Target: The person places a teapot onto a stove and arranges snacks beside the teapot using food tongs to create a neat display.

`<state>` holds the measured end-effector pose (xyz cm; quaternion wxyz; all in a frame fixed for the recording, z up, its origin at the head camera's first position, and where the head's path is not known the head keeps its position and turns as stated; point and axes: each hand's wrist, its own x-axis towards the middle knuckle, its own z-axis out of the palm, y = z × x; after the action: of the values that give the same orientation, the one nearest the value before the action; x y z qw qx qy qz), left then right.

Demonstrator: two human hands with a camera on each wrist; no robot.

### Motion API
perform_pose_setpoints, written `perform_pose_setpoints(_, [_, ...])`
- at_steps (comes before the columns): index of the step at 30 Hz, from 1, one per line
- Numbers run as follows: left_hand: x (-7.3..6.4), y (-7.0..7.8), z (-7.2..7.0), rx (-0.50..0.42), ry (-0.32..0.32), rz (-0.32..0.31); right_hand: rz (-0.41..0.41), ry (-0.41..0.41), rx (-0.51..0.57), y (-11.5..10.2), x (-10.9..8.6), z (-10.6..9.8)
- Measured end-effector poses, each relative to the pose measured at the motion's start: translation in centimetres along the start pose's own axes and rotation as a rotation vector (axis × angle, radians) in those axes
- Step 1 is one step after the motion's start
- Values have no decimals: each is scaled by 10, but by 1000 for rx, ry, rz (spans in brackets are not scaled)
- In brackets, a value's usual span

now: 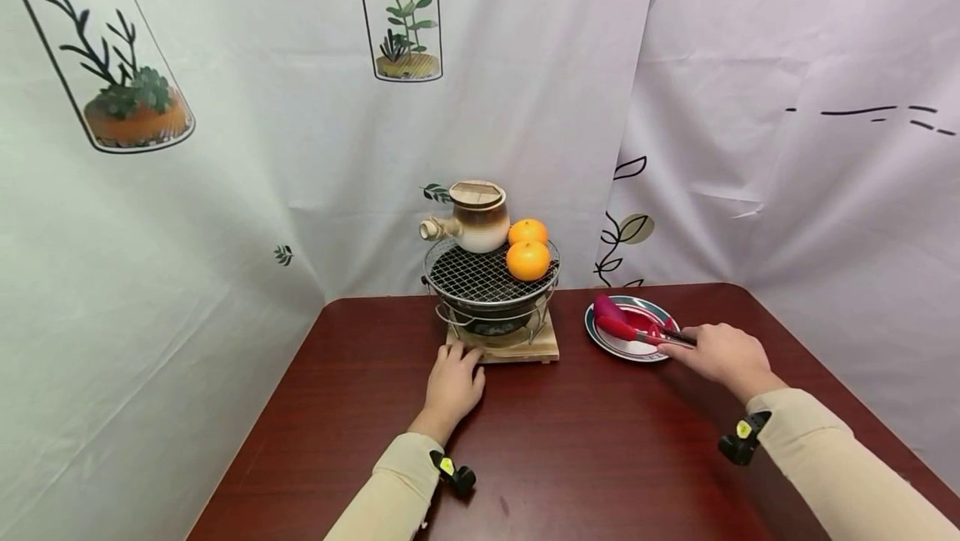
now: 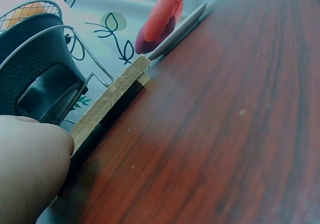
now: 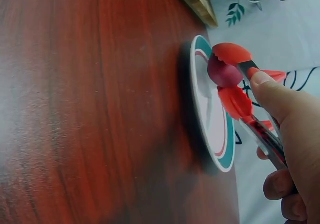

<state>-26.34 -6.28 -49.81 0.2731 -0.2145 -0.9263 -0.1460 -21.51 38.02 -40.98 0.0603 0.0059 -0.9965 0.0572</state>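
My right hand (image 1: pixel 723 353) holds tongs (image 3: pixel 265 134) with red tips and metal arms. The red tips lie on either side of a purple-magenta oblong thing (image 3: pixel 224 72), like a sweet potato, over a white plate (image 1: pixel 630 352) with a teal rim. Whether it still touches the plate, I cannot tell. My left hand (image 1: pixel 453 383) rests its fingers on the front left edge of a wooden board (image 1: pixel 517 352). On that board stands a black stove (image 2: pixel 42 59) in a wire frame, topped by a round mesh grill (image 1: pixel 472 274).
A clay pot (image 1: pixel 483 224) with a wooden lid and side handle sits on the grill, beside two oranges (image 1: pixel 528 261). The dark red table (image 1: pixel 540 449) ends at a white printed cloth (image 1: pixel 525 107) behind.
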Motion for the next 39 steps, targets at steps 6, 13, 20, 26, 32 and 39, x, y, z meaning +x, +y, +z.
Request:
perform_pose_setpoints(6, [0, 0, 0, 3, -5, 0, 5, -7, -1, -5, 4, -12])
perform_pose_setpoints(13, [0, 0, -1, 7, 2, 5, 2, 17, -11, -8, 9, -26])
perform_pose_setpoints(20, [0, 0, 0, 1, 11, 11, -19, 46, -25, -11, 13, -38])
perform_pose_setpoints(26, [0, 0, -1, -4, 5, 6, -12, 58, -30, -14, 16, -53])
perform_pose_setpoints(32, [0, 0, -1, 1, 14, 11, -11, 66, -14, -16, 19, -73])
perform_pose_setpoints(39, [-1, -1, 0, 8, 25, 14, -17, 84, -14, -19, 22, -91])
